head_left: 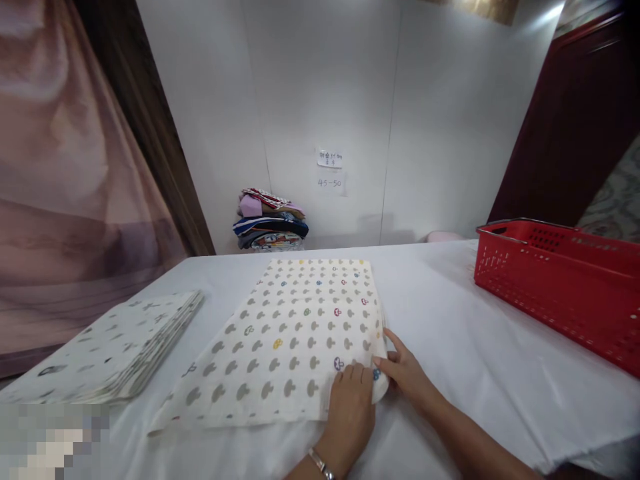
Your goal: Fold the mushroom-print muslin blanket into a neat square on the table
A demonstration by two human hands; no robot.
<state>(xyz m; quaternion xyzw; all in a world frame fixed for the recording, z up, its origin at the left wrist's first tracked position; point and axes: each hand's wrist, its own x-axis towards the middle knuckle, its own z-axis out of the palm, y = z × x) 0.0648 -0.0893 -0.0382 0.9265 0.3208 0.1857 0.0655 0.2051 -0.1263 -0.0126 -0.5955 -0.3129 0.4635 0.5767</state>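
Note:
A cream cloth (295, 327) printed with grey mushrooms and a few coloured ones lies folded flat in front of me. My left hand (353, 400), with a silver bracelet at the wrist, is at its near right corner, fingers curled down on the fabric with their tips partly hidden. Just beside it, my right hand (403, 367) pinches the cloth's right edge, thumb on top and forefinger stretched along the side. Between the two hands the corner bulges up in a rounded fold.
At left lies a folded stack of white patterned cloth (115, 340). A red plastic basket (560, 287) with a metal handle stands at right. Folded fabrics (270, 223) are piled at the table's far side, near paper notes (330, 170) on the wall. White cloth covers the table (425, 293).

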